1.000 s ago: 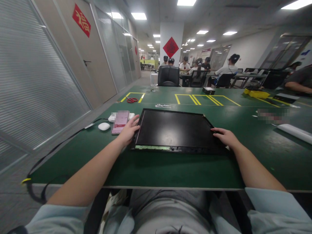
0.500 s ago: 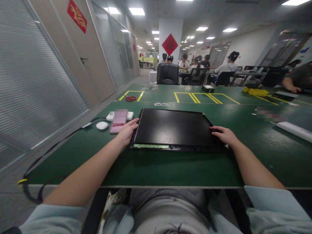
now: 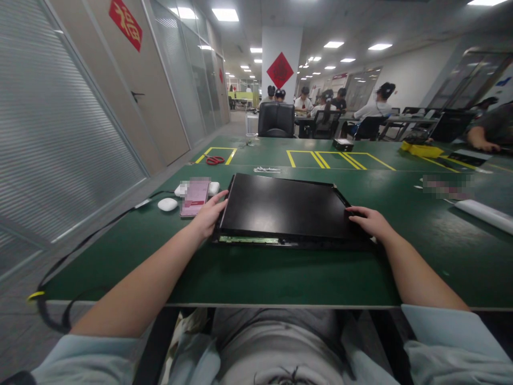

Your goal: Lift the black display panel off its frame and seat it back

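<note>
A flat black screen panel lies on the green table in front of me, with a thin green circuit strip along its near edge. My left hand grips the panel's left edge, fingers curled round it. My right hand holds the right edge, fingers closed over the frame. The panel's far edge sits slightly raised.
Left of the panel lie a pink phone, a white earbud case and a black cable. Red scissors and small metal parts lie farther back. A white roll lies at the right. People sit at far tables behind a black chair.
The panel's far edge has risen a little and the panel looks tilted toward me; both hands stay on its side edges.
</note>
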The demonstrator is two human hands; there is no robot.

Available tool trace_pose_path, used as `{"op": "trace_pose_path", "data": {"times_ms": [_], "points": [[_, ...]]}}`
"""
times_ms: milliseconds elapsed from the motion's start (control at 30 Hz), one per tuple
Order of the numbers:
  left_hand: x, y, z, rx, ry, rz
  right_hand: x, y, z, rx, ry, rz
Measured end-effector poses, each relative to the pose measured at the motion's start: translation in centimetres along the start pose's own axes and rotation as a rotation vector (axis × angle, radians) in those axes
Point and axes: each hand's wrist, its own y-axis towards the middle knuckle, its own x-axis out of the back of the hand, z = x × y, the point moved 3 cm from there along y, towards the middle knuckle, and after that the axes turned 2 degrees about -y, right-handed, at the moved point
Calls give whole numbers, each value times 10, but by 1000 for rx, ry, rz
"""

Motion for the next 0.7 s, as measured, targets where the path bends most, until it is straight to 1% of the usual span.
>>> {"op": "trace_pose_path", "data": {"times_ms": [133,200,300,500,567,700], "points": [[-2,1,4,22,12,-1,0,0,0,-10,-18,8],[-2,1,5,31,7,25,0,1,-1,1,-29,6],[-2,1,4,20,2,105,-1,2,-2,0,-30,15],[0,-5,-3,-118,118,293,1,1,-1,-16,-20,31],[1,-6,-5,-125,144,329,1,1,-1,-5,-17,29],[1,-6,-7,-137,153,349,1,0,0,14,-13,24]]}}
